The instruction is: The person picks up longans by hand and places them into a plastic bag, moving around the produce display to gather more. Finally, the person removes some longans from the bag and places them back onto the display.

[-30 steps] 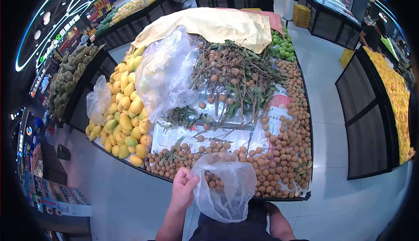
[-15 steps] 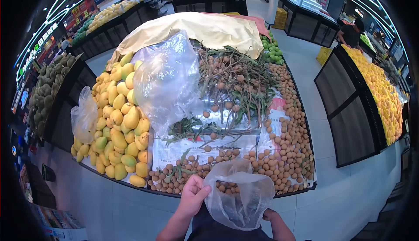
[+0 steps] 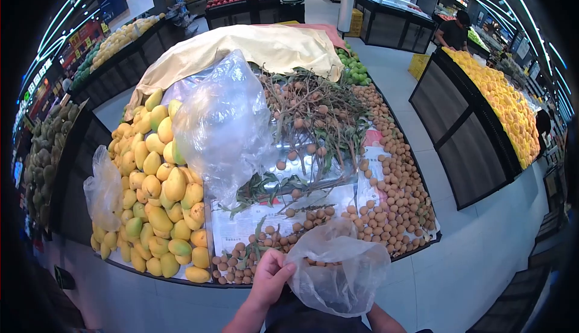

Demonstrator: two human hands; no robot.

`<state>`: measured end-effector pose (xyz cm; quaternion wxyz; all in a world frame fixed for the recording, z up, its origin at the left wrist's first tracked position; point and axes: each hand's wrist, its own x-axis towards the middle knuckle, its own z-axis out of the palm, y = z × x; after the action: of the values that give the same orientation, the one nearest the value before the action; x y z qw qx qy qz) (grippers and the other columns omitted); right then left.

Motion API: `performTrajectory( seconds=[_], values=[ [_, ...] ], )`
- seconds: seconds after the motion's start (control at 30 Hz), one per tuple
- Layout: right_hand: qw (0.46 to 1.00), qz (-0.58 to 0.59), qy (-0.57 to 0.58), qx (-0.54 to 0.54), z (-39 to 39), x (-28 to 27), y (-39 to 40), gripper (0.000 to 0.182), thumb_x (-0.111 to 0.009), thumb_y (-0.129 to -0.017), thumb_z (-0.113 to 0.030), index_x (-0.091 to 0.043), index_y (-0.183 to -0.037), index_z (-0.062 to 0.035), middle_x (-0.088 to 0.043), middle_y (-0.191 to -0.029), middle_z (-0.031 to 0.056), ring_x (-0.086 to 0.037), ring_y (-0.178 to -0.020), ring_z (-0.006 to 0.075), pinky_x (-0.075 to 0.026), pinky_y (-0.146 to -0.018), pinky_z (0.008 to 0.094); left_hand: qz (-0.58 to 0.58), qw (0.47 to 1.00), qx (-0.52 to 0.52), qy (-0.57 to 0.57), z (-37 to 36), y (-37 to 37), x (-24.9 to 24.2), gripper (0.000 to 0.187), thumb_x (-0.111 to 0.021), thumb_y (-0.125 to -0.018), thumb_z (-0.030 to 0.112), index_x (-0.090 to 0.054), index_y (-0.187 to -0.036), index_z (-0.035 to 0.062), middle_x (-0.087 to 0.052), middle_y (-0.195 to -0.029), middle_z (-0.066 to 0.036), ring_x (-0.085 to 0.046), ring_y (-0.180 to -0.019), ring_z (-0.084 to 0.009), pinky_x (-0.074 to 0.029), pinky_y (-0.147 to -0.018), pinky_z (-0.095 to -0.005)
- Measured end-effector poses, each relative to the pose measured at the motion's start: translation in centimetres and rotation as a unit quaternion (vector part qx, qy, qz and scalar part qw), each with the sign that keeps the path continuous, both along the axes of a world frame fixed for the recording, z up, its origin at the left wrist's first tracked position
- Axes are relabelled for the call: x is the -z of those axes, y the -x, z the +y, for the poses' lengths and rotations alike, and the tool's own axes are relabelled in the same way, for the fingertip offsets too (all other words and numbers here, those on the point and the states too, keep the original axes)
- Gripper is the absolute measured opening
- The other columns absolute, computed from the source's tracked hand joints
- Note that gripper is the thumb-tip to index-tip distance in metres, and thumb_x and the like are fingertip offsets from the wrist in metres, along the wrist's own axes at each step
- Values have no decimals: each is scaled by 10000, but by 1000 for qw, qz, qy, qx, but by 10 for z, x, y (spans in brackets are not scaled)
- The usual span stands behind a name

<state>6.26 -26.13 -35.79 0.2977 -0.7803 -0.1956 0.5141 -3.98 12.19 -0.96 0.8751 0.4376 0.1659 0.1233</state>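
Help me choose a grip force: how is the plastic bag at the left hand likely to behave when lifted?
The plastic bag is probably floppy, since its film sags and creases beside the left hand. It looks light for its size, being thin and see-through. Pushed, it may crumple, as its rim bends unevenly.

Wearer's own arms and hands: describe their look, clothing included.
The left hand wears no glove, and no ring shows. The left forearm and right forearm show no sleeve, watch or band. Dark clothing covers the body. The right hand is hidden.
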Motion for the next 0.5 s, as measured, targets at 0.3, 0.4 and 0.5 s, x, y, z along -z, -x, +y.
performTrajectory(
  seconds=[0.3,0.4,0.5],
  values=[
    [985,-28,112,-131,24,-207,-11,453,-565,-919,-476,-657,-1111,-76,-695,-977,106,-645,-896,266,-501,-816,372,-27,999,8,26,7,-3,0,211,-616,-892,13,-422,-912,91,-570,-865,-21,-540,-750,-74,-448,-671,-228],
    [994,-26,-109,12,53,-316,-37,322,-581,-954,-340,-634,-1119,-69,-674,-961,64,-623,-853,175,-497,-782,315,-29,999,4,34,4,-7,0,207,-617,-890,19,-424,-917,88,-575,-863,-31,-550,-743,-84,-456,-658,-236],
    [953,-109,-230,164,82,-350,-71,251,-630,-931,-244,-625,-1111,-69,-649,-955,64,-620,-861,130,-486,-767,278,-42,999,-6,28,2,-6,3,211,-622,-887,22,-423,-920,84,-577,-867,-41,-553,-746,-91,-466,-666,-245]
  ],
)
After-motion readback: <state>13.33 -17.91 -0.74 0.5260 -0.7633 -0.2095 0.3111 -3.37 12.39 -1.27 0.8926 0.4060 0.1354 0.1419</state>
